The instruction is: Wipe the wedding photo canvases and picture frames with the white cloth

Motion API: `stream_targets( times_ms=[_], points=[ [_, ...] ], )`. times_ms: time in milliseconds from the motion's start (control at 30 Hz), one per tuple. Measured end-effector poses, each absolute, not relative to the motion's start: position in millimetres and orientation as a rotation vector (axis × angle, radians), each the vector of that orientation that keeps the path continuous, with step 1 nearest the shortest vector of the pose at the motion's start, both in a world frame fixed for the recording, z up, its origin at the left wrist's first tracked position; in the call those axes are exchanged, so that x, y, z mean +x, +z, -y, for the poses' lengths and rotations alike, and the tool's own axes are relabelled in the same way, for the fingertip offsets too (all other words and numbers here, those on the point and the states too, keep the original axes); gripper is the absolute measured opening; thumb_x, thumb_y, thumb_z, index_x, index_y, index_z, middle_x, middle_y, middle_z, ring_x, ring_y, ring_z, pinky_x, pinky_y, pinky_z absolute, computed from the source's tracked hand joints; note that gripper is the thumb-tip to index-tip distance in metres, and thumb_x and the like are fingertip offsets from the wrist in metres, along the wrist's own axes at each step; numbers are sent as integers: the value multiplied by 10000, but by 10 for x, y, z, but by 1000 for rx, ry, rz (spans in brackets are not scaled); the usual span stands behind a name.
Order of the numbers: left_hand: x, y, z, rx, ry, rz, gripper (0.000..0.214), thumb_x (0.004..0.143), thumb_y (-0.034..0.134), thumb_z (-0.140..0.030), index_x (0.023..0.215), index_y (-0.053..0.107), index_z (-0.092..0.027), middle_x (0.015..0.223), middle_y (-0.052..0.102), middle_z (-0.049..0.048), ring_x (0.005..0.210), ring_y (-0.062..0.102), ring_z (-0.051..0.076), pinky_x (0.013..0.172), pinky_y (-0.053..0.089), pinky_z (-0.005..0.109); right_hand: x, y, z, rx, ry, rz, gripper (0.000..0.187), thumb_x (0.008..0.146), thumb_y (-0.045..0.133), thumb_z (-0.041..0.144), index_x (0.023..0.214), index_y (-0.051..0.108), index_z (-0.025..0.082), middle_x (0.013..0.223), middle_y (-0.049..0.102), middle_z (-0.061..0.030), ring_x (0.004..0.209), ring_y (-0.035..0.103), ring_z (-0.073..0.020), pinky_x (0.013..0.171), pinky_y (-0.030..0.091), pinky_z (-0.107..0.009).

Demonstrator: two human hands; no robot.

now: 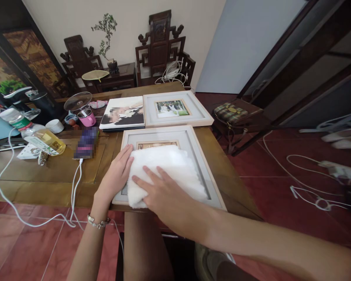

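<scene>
A light wooden picture frame (203, 166) lies flat near the table's front edge. A folded white cloth (169, 164) covers most of it, so only the top strip of the picture (158, 144) inside shows. My right hand (158, 187) rests on this cloth with its fingers spread. At the frame's left side, my left hand (117, 169) lies with its fingers stretched out along the edge, beside the cloth. Behind these, a second frame (203, 111) holds a photo of people outdoors. A photo album (124, 113) touches that frame's left side.
The wooden table (111, 152) also carries a phone (86, 143) on a white cable, a tipped bottle (46, 138), a white cup (55, 126) and a pink mug (87, 117). A plaid bag (231, 112) sits right of the table. Cables (298, 168) trail over the red floor.
</scene>
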State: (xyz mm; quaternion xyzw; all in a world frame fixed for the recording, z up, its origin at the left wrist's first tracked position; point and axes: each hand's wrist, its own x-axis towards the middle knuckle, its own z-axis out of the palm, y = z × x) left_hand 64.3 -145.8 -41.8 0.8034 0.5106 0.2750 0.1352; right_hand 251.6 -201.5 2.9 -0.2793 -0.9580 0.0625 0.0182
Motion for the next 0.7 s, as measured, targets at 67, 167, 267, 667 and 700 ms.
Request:
stream_targets(
  times_ms=[67,167,267,667,700],
  points=[
    [632,-447,1446,2362,775,-1484,451,968,333,-237,1388,416,-97,1456,426,148,1374,358,202,1157,275,410,2670,20,2029,-937,205,3008,247,719,614,72,907,745,167,1435,447,-123,1319,328,-451,1027,312,-650],
    [615,-481,1436,2408,771,-1461,464,927,341,-133,1379,430,-81,1456,423,157,1380,349,210,1157,282,409,3001,9,2085,-1081,187,2976,277,677,597,28,850,750,181,1427,457,-97,1316,346,-435,1021,330,-641],
    [615,-492,1436,2432,740,-1433,521,864,322,-27,1363,457,-94,1440,448,146,1367,372,203,1152,300,413,3380,24,2134,-1155,132,2900,326,644,531,-12,782,742,194,1380,513,-76,1291,401,-412,994,382,-614],
    [661,-433,1434,2474,684,-1418,636,754,304,62,1342,480,-104,1424,472,132,1345,407,206,1146,313,440,3036,172,1048,-1229,-109,2270,568,712,440,-82,1237,542,110,1356,491,-187,1193,512,-294,903,480,-432],
    [663,-429,1428,2476,690,-1408,633,755,309,59,1337,487,-117,1419,479,127,1338,417,212,1141,319,449,2896,124,962,-1087,-168,2383,532,745,443,-75,1222,558,129,1393,460,-167,1270,437,-296,959,438,-457]
  ],
)
